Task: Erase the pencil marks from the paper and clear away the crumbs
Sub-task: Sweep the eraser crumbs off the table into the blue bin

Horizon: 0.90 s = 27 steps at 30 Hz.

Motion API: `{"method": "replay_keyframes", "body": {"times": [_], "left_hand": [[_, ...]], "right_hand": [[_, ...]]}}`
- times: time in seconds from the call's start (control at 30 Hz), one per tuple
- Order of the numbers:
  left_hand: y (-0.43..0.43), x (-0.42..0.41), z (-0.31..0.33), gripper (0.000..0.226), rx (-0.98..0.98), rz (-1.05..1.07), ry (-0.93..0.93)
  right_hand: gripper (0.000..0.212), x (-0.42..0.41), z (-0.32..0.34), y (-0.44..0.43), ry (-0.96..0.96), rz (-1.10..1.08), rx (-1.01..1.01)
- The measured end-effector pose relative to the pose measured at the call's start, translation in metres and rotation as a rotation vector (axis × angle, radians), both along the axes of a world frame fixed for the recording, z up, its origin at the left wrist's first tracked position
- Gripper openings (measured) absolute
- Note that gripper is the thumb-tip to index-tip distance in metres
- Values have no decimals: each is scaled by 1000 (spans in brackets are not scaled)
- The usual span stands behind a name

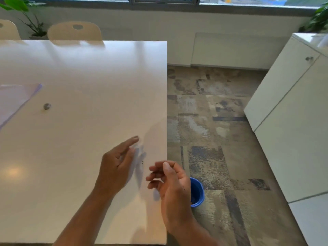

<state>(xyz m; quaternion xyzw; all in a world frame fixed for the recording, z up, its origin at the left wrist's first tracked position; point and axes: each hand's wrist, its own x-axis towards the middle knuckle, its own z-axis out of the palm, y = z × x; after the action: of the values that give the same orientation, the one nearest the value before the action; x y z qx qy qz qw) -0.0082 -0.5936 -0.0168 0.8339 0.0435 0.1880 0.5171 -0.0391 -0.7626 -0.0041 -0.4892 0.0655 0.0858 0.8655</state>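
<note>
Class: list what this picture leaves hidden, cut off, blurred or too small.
Head view:
Paper: cut by left frame edge; pencil marks indiscernible.
Blue bin: partly behind right hand; contents unclear.
Crumbs beside left hand: too small to count.
Grey lump: blurred.

bare table (85,77) ahead; eraser (47,106) and paper (12,102) far left.
</note>
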Motion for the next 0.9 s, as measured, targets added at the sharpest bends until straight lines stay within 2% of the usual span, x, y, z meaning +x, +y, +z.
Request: {"method": "replay_keyframes", "body": {"times": [0.1, 0.2, 0.33, 0.5, 0.67, 0.9], "left_hand": [[-16, 3, 13, 32, 155, 24, -111], [-65, 11, 29, 32, 281, 28, -202], [-148, 39, 26, 33, 250, 82, -139], [-233, 89, -22, 30, 266, 71, 124], [-270, 97, -138, 28, 174, 31, 572], [-272, 93, -294, 35, -124, 178, 869]], "right_hand": [[27, 23, 3, -34, -109, -91, -98], [23, 52, -6, -77, -281, -222, -383], [20, 84, -35, -134, -389, -342, -695], [30, 119, -103, -205, -341, -362, -948], [40, 135, -185, -258, -146, -211, -1105], [54, 150, -326, -298, 139, 25, -1122]]}}
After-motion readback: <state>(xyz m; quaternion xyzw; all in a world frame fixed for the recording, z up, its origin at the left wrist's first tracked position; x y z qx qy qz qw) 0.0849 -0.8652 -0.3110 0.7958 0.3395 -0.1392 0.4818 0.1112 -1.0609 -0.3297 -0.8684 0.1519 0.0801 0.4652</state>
